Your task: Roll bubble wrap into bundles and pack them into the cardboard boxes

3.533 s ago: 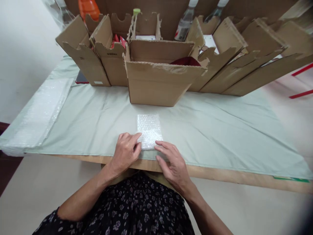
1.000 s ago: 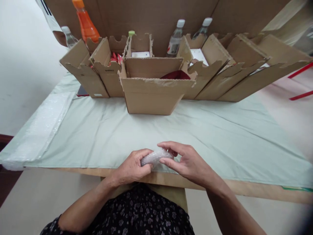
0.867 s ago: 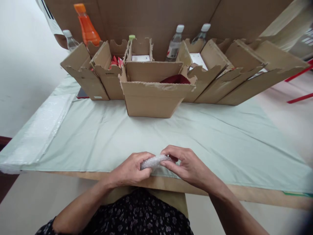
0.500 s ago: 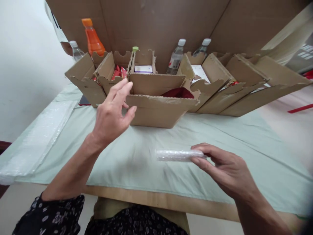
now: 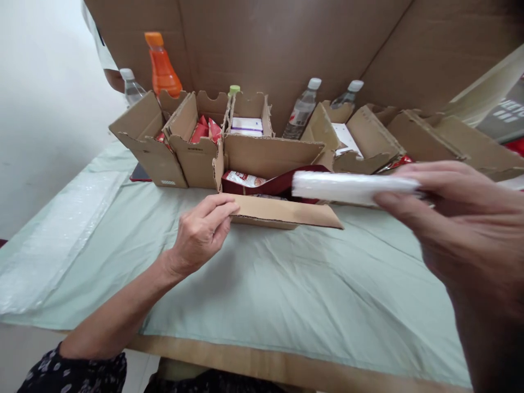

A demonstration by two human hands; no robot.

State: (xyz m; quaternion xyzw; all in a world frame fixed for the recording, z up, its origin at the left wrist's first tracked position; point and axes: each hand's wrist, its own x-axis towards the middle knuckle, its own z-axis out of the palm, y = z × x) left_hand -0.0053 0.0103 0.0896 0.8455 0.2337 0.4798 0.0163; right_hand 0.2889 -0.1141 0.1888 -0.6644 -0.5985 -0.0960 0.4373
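Observation:
My left hand (image 5: 204, 232) pinches the front flap (image 5: 282, 212) of the middle cardboard box (image 5: 272, 148), which is folded outward toward me. Inside that box lie a dark red bag (image 5: 282, 183) and a red-and-white packet (image 5: 245, 179). My right hand (image 5: 462, 224), raised at the right and close to the camera, grips a flat bundle of bubble wrap (image 5: 344, 185) between thumb and fingers. The bundle's left end overlaps the box's right side in view; whether anything is wrapped inside I cannot tell.
More open cardboard boxes (image 5: 161, 158) stand in a row on the green cloth (image 5: 254, 295). Behind them are an orange bottle (image 5: 164, 71), clear bottles (image 5: 301, 112) and a tall cardboard panel (image 5: 278, 49). A bubble wrap sheet (image 5: 57, 234) lies at the left. Part of a person's arm (image 5: 114, 81) shows behind the panel.
My left hand has taken hold of the box's front flap and pulled it down, exposing the contents. My right hand has lifted the bubble wrap bundle up and forward toward the box.

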